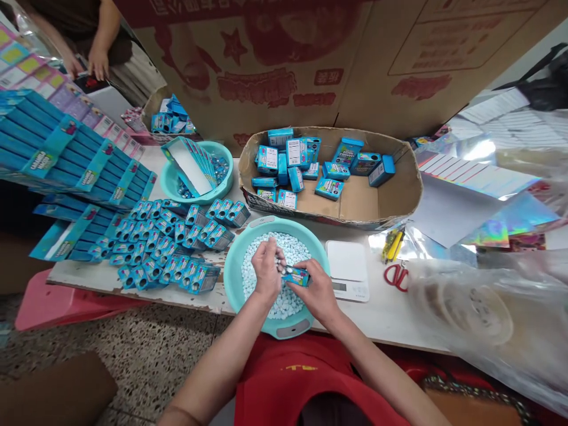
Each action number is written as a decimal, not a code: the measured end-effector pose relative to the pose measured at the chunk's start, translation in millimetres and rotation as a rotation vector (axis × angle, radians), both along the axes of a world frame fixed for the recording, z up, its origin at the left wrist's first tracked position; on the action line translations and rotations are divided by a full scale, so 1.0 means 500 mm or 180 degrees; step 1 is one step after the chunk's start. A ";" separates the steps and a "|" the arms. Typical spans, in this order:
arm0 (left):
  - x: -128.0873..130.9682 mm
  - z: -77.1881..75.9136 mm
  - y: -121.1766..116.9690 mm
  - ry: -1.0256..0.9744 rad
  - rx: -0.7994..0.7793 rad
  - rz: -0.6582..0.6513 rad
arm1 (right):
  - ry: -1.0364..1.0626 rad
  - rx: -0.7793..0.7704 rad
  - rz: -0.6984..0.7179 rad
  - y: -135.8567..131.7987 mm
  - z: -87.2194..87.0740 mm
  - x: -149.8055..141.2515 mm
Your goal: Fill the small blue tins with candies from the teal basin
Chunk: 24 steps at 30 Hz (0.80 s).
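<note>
A teal plastic basin [234,278] stands in front of me, with many small white-blue candies [257,245] inside. Over it, my left hand [267,267] is curled around several candies at the mouth of a small blue candy box [296,276]. My right hand [318,290] grips that box between thumb and fingers, its opening turned toward the left hand. Left of the basin, rows of small blue boxes with round holes [177,236] lie on the table.
Behind the basin, a cut-down cardboard tray [355,207] holds several blue boxes. A kitchen scale [348,263], yellow cutter [393,244] and red-handled scissors [396,277] lie right. A second teal basin [226,160] and stacked flat cartons [57,148] are left. A person's hands [97,62] work beyond.
</note>
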<state>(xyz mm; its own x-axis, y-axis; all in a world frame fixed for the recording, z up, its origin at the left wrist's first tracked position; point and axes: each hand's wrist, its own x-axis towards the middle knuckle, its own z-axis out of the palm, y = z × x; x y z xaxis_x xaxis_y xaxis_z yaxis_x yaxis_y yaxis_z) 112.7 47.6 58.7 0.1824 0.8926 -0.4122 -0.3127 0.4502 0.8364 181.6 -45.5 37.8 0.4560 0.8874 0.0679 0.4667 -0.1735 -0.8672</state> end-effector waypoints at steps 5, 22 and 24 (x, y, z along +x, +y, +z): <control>0.001 -0.014 0.015 0.0021 -0.0037 -0.0151 | 0.0224 -0.0107 -0.0059 0.002 -0.015 0.011; -0.105 -0.113 0.011 0.1737 0.0677 -0.1396 | 0.1032 -0.0119 -0.0192 0.003 -0.037 0.032; -0.096 -0.092 0.005 0.1769 0.0966 -0.1581 | 0.0926 -0.0191 -0.0101 0.008 -0.040 0.029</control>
